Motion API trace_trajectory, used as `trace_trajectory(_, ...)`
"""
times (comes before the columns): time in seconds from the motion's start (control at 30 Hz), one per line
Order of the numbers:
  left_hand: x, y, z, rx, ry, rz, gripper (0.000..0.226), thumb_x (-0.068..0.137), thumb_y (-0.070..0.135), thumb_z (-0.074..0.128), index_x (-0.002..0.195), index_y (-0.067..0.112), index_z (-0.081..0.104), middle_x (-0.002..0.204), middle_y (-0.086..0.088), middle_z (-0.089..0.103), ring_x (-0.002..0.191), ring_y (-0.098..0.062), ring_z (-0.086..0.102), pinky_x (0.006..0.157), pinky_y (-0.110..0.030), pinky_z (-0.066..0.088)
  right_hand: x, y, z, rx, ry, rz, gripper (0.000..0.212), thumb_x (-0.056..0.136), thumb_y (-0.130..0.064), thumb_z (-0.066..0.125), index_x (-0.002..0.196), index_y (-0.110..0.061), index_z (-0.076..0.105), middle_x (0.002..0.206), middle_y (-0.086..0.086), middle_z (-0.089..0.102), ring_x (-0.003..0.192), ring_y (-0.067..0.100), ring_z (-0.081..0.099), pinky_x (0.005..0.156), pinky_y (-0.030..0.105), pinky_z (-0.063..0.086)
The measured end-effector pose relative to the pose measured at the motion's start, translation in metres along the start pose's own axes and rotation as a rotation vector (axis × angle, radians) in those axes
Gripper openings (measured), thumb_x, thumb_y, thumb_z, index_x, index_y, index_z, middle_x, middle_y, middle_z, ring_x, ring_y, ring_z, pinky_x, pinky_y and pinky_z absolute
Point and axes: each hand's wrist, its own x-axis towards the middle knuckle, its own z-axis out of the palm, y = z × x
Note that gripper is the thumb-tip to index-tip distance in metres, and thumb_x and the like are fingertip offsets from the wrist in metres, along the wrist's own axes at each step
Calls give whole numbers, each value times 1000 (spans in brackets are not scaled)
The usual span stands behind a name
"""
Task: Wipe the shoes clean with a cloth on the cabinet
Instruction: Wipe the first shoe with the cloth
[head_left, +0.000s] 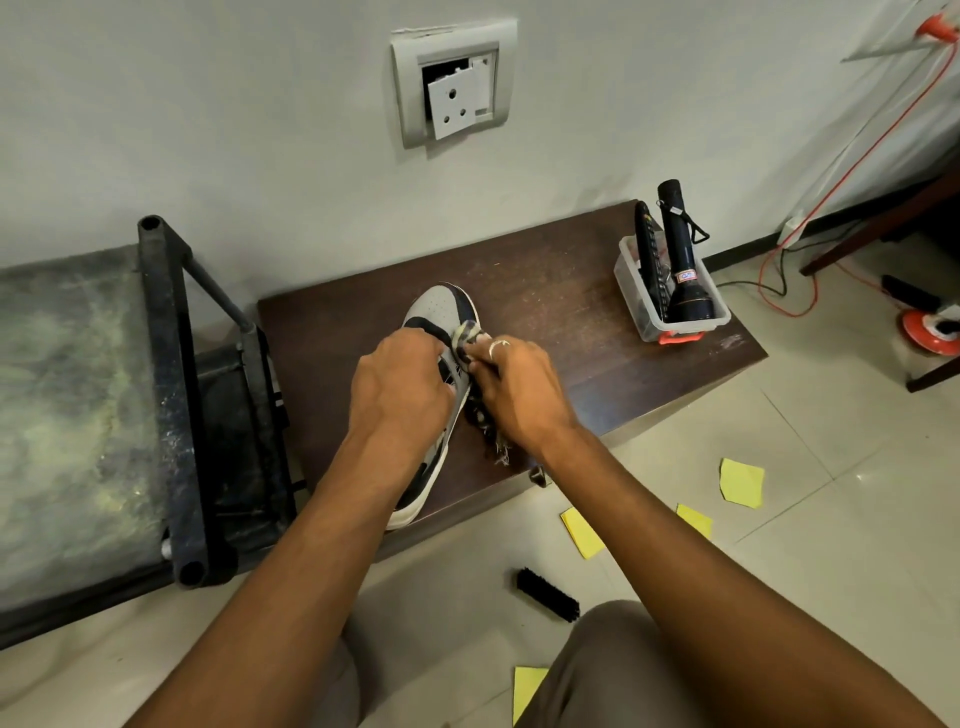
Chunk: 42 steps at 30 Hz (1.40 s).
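Now | left hand (402, 384) covers shoe (441, 304) laces | right hand (519, 389) probably pinches cloth (466, 332)

Grey wall (208, 104), loose socket (457, 98), pale tiled floor (841, 426), possibly a cot (165, 364)

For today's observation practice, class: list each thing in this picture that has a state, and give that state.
Grey-and-navy sneaker: upright on the dark wooden cabinet, gripped by the left hand.
Patterned cloth: bunched in the right hand, pressed on the sneaker.
White wall socket plate: loose, tilted.
Black torch: standing in the clear plastic bin.
Black brush: lying on the floor.
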Motion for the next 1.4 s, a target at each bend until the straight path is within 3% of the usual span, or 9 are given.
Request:
trace_trajectory(0.17,-2,2,-3,-1,-24,3,24,90,17,74,114,18,72,114,-5,71,104,-26,68,86,-36,53,1,1,2,-51,17,-18,25,100,-19,56,117,-31,69,104,-6,66,91,11,59,78,34,57)
trace_trajectory(0.4,-6,6,-10,-9,-28,6,34,92,14,73,125,19,69,123,-4,70,111,-25,66,90,-36,51,48,-15,-4,-201,42,-6,18,97,-6,60,106,-14,74,104,5,65,89,19,43,75,40,52)
trace_trajectory(0.5,-6,7,-10,-29,-28,-21,31,91,15,73,122,15,69,120,-7,70,108,-28,66,89,-38,51,31,-12,-4,-101,-18,-6,21,100,-11,59,111,-18,76,110,4,69,96,23,55,83,40,54)
trace_trajectory(0.63,-6,6,-11,-67,-37,-53,37,89,15,74,125,13,67,121,-8,68,111,-29,64,91,-38,49,2,-17,-16,167,-120,68,26,101,-14,61,123,-16,74,118,3,74,107,14,67,89,20,50)
trace_trajectory(0.73,-6,4,-11,-96,-29,-67,46,91,14,72,136,17,62,132,-6,65,120,-27,61,98,-37,47,-16,-22,-19,296,-181,91,25,101,-16,61,123,-17,74,114,0,75,100,8,69,89,25,57)
trace_trajectory(0.93,-10,6,-16,-140,-59,-85,35,92,2,64,122,19,70,114,-6,70,107,-28,63,82,-32,42,-2,-22,4,-33,25,-55,36,98,-8,59,125,-28,70,117,-3,69,99,17,55,79,38,55)
trace_trajectory(1.03,-12,6,-18,-156,-58,-89,42,92,2,64,129,22,67,121,-6,69,109,-28,64,88,-34,48,12,-29,5,-152,31,-11,39,96,-2,59,126,-25,69,122,0,66,99,18,46,74,35,51)
trace_trajectory(1.23,-14,8,-18,-173,-52,-89,33,95,3,59,125,14,68,117,-8,69,99,-26,62,80,-30,41,-5,-21,2,-17,-25,-35,33,99,-12,58,124,-28,73,111,-1,72,100,19,60,84,38,57)
trace_trajectory(1.4,-16,13,-21,-140,-60,-109,43,95,0,56,135,12,62,131,-12,65,121,-32,60,101,-40,46,-36,-20,-18,192,-223,19,25,102,-15,62,123,-19,75,111,-5,73,99,5,65,78,10,47)
